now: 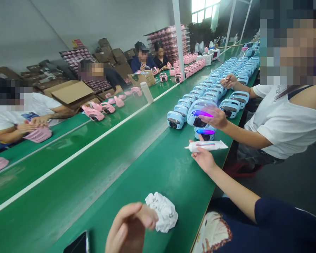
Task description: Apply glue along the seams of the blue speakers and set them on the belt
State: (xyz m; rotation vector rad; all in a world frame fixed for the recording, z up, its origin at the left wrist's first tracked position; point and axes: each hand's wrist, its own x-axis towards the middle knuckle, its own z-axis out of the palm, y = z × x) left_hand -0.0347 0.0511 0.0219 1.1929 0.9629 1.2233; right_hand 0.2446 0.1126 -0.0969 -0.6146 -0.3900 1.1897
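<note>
My right hand (204,159) is closed round a white squeeze tube (209,146) with a narrow pointed nozzle and blue and red stripes. The tube lies nearly level, its nozzle to the left, just in front of the nearest light-blue devices. At the bottom, my left hand (130,226) shows loosely curved fingers, apart from the thumb and partly blurred, with nothing visible in them. Its fingertips overlap the edge of a crumpled white tissue (164,212) on the green table (136,175); whether they touch it I cannot tell.
Rows of light-blue handled devices (197,95) run along the right side. A co-worker's hand (214,117) holds one beside my right hand. A dark phone (77,243) lies at bottom left. Across the belt, people handle pink parts (39,134). A white bottle (146,92) stands near the divider.
</note>
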